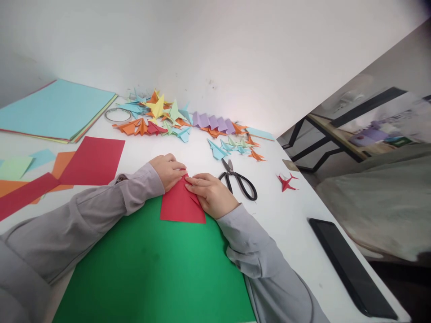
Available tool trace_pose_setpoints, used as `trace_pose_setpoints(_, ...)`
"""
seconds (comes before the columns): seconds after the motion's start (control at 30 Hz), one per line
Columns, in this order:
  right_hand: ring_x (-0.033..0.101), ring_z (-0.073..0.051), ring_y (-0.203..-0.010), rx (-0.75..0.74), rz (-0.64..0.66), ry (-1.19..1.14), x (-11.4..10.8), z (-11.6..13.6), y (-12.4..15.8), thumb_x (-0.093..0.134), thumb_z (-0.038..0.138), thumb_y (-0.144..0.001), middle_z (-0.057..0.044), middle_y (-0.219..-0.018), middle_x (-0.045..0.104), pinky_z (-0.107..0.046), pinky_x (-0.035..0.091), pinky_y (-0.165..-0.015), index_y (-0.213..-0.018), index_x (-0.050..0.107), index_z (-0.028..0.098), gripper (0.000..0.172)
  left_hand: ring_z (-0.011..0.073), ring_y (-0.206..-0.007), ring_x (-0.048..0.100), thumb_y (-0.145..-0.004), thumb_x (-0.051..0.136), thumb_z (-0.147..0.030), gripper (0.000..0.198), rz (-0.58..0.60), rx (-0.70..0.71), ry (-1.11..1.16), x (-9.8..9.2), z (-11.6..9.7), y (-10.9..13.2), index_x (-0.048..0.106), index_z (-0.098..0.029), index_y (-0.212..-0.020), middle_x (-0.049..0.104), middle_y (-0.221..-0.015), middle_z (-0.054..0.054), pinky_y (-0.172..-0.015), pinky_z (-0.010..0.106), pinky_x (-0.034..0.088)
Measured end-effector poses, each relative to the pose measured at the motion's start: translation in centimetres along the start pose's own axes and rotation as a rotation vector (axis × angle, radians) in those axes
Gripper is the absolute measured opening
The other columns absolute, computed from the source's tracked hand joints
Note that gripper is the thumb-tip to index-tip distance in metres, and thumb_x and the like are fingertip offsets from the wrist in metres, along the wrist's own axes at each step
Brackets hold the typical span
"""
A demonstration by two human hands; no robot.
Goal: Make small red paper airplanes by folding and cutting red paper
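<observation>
A red sheet of paper [182, 208] lies partly folded on a large green sheet [155, 269]. At its top edge my left hand [168, 170] presses down with fingers bent together. My right hand [210, 193] pinches a folded flap on the paper's right side, its fingertips close to the left ones. Part of the fold is covered by the fingers. Just beyond my right hand lie black-handled scissors [247, 185], blades slightly apart and pointing away.
Several folded paper shapes [156, 107] crowd along the wall. Coloured sheets [57, 110] are stacked at the back left, beside a tape roll [117, 115]. Red paper [92, 161] and scraps lie left. A small red folded figure [287, 183] and black tray-like object [350, 269] are right.
</observation>
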State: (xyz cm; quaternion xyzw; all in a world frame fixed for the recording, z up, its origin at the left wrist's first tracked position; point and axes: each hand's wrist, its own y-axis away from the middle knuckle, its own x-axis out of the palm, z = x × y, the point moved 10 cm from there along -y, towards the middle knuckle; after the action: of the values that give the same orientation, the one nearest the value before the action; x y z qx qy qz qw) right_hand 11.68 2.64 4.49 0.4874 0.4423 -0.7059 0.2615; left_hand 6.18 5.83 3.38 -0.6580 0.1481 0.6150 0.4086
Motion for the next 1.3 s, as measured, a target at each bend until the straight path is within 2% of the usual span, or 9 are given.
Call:
trace_pose_setpoints(0.13, 0.058, -0.021, -0.095, -0.001, -0.006, -0.001, -0.02, -0.01, 0.0, 0.041, 0.012, -0.085, -0.007, -0.109, 0.065, -0.038, 0.05, -0.082, -0.1, 0.068, 0.018, 0.031, 0.0207, -0.086, 0.05, -0.086, 0.038, -0.037, 0.034, -0.012, 0.018, 0.004, -0.3, -0.26, 0.07, 0.063, -0.02, -0.103, 0.063, -0.109, 0.005, -0.074, 0.035, 0.042)
trace_pose_setpoints(0.47, 0.059, -0.021, -0.092, -0.04, -0.072, -0.035, -0.55, 0.09, 0.07, 0.045, 0.008, -0.081, -0.009, -0.105, 0.067, -0.035, 0.051, -0.081, -0.097, 0.069, 0.014, 0.029, 0.0211, -0.086, 0.052, -0.086, 0.038, -0.036, 0.034, -0.04, 0.031, -0.009, -0.45, -0.35, 0.18, 0.065, -0.02, -0.099, 0.064, -0.109, 0.005, -0.072, 0.035, 0.043)
trace_pose_setpoints(0.77, 0.059, -0.021, -0.091, -0.036, -0.05, 0.002, -0.33, 0.16, -0.06, 0.044, 0.009, -0.083, -0.008, -0.106, 0.067, -0.036, 0.052, -0.08, -0.097, 0.069, 0.014, 0.029, 0.0214, -0.086, 0.051, -0.086, 0.038, -0.036, 0.034, -0.032, 0.025, -0.019, -0.46, -0.35, 0.18, 0.064, -0.02, -0.1, 0.063, -0.109, 0.004, -0.071, 0.035, 0.043)
trace_pose_setpoints(1.03, 0.058, -0.022, -0.09, -0.032, -0.035, 0.027, -0.16, 0.23, -0.21, 0.044, 0.01, -0.083, -0.007, -0.105, 0.067, -0.036, 0.052, -0.078, -0.095, 0.069, 0.014, 0.028, 0.0215, -0.089, 0.051, -0.086, 0.039, -0.033, 0.035, 0.019, 0.007, -0.014, 0.18, -0.35, 0.09, 0.059, -0.013, -0.107, 0.06, -0.111, 0.009, -0.076, 0.036, 0.042)
trace_pose_setpoints(1.2, 0.058, -0.021, -0.091, -0.034, -0.023, 0.036, -0.11, 0.26, -0.22, 0.043, 0.01, -0.084, -0.006, -0.105, 0.067, -0.036, 0.051, -0.078, -0.096, 0.069, 0.016, 0.029, 0.0261, -0.094, 0.05, -0.084, 0.041, -0.037, 0.044, 0.053, -0.079, -0.044, 0.13, 0.23, 0.11, 0.056, -0.005, -0.11, 0.057, -0.112, 0.015, -0.078, 0.038, 0.042)
trace_pose_setpoints(1.3, 0.058, -0.021, -0.091, -0.034, -0.016, 0.035, -0.08, 0.25, -0.21, 0.042, 0.011, -0.085, -0.006, -0.106, 0.067, -0.036, 0.051, -0.078, -0.097, 0.069, 0.017, 0.03, 0.0269, -0.096, 0.05, -0.084, 0.041, -0.037, 0.046, 0.067, -0.099, -0.045, 0.16, 0.33, 0.16, 0.055, -0.004, -0.112, 0.056, -0.113, 0.016, -0.079, 0.039, 0.042)
